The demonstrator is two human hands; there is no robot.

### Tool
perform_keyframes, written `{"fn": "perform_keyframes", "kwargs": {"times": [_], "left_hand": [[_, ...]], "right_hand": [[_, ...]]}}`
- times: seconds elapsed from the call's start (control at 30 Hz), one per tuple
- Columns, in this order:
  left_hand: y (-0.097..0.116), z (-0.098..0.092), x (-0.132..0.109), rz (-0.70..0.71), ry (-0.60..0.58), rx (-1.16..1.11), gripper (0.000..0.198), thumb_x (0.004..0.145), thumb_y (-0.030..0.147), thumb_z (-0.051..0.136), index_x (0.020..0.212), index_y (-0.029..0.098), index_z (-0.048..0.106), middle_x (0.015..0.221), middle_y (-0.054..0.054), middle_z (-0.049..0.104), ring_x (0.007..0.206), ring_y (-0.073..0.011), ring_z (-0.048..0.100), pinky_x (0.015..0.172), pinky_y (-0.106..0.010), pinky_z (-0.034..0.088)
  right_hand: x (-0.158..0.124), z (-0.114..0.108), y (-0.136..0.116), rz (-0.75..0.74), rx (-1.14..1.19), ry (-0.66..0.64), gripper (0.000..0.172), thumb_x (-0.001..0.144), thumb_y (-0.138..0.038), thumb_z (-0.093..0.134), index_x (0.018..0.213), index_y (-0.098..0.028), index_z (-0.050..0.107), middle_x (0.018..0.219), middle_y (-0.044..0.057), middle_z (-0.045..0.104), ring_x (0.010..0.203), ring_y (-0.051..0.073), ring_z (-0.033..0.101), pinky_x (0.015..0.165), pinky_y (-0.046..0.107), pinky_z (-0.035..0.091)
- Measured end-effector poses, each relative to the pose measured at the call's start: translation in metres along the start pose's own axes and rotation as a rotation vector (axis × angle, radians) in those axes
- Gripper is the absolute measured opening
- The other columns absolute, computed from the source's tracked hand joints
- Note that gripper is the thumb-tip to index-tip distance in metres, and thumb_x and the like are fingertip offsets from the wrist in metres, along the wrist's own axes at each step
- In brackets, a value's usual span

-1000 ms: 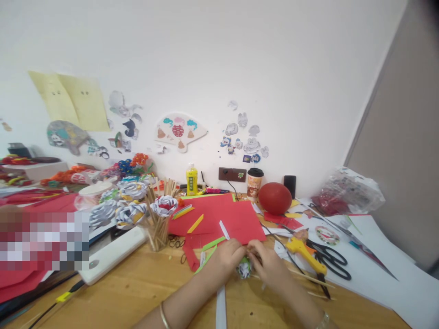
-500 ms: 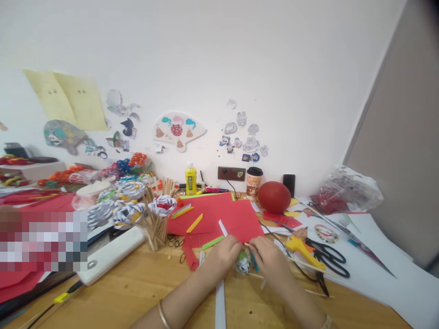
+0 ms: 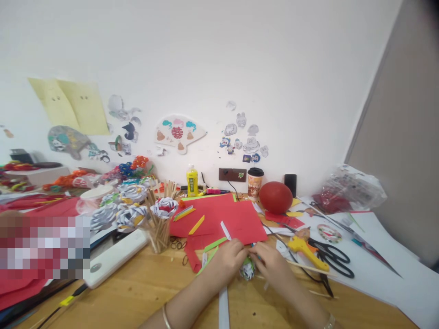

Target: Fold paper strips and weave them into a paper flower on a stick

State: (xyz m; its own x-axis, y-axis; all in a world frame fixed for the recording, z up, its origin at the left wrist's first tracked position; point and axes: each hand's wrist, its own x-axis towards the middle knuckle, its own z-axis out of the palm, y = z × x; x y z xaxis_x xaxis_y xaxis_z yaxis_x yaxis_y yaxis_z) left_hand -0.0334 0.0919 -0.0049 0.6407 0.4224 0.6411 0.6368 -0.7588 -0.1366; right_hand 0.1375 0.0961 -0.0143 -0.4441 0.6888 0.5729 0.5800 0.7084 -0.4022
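Note:
My left hand (image 3: 232, 256) is closed, its fingertips pinched together above a small green and white paper flower (image 3: 247, 268). Close on its right, my right hand (image 3: 266, 258) also has bent, pressed fingers, nearly touching the left fingertips. What lies between the fingers is too small to make out. The flower hangs or rests just below both hands. A white paper strip (image 3: 224, 307) runs towards me from under my left wrist. Red paper sheets (image 3: 236, 214) lie beyond the hands, with green strips (image 3: 215, 243) and a yellow strip (image 3: 196, 225) at their left.
Left stand a cup of wooden sticks (image 3: 157, 237), paper flowers (image 3: 132, 217) and a white power bank-like bar (image 3: 118, 258). Behind are a yellow bottle (image 3: 192, 181), a paper cup (image 3: 254, 183) and a red balloon (image 3: 275, 197). Right lie a yellow glue gun (image 3: 308, 253) and black scissors (image 3: 334, 258).
The view has shifted slightly, so things sit a little further right and lower. My hands have drawn closer together above the flower; the blue strip by my right hand is now mostly hidden.

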Motion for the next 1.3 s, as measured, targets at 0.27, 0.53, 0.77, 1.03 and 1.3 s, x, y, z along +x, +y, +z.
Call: {"fn": "perform_keyframes", "kwargs": {"times": [0.27,0.53,0.77,1.03,1.3], "left_hand": [[-0.002,0.006,-0.002,0.021,-0.032,0.048,0.016,0.085,0.011,0.035,0.084,0.012,0.051,0.079,-0.006,0.054,0.074,-0.0155,0.05,0.063,-0.027,0.046],[0.0,0.012,-0.004,-0.077,0.012,-0.063,0.02,0.086,0.013,0.033,0.082,0.015,0.053,0.078,-0.006,0.055,0.076,-0.0154,0.052,0.064,-0.028,0.046],[0.0,0.01,-0.005,-0.058,0.02,-0.057,0.021,0.086,0.013,0.034,0.075,0.015,0.052,0.074,-0.004,0.053,0.072,-0.0143,0.051,0.062,-0.025,0.044],[0.001,0.008,-0.002,0.013,0.019,0.061,0.024,0.087,0.012,0.029,0.074,0.015,0.05,0.071,-0.004,0.051,0.066,-0.0143,0.049,0.056,-0.025,0.042],[0.001,0.007,0.0,0.06,-0.042,0.156,0.019,0.085,0.008,0.031,0.08,0.013,0.049,0.073,-0.006,0.053,0.07,-0.0167,0.05,0.059,-0.029,0.045]], "right_hand": [[0.001,0.003,-0.001,-0.052,-0.043,0.051,0.021,0.086,-0.016,0.037,0.08,-0.018,0.057,0.073,0.004,0.062,0.069,0.016,0.057,0.063,0.027,0.044],[-0.001,0.01,0.003,-0.233,-0.218,0.093,0.023,0.087,-0.011,0.032,0.08,-0.018,0.053,0.069,0.003,0.057,0.065,0.016,0.054,0.06,0.027,0.042],[0.0,0.004,-0.005,-0.271,-0.247,0.09,0.029,0.089,-0.013,0.026,0.076,-0.017,0.052,0.061,0.002,0.051,0.059,0.016,0.048,0.056,0.027,0.038],[-0.002,0.006,-0.003,-0.249,-0.261,0.141,0.027,0.089,-0.013,0.029,0.077,-0.018,0.052,0.062,0.002,0.053,0.059,0.016,0.05,0.056,0.027,0.038],[0.0,0.004,-0.004,-0.227,-0.221,0.113,0.024,0.088,-0.012,0.031,0.078,-0.018,0.052,0.068,0.004,0.059,0.063,0.016,0.055,0.058,0.026,0.041]]}}
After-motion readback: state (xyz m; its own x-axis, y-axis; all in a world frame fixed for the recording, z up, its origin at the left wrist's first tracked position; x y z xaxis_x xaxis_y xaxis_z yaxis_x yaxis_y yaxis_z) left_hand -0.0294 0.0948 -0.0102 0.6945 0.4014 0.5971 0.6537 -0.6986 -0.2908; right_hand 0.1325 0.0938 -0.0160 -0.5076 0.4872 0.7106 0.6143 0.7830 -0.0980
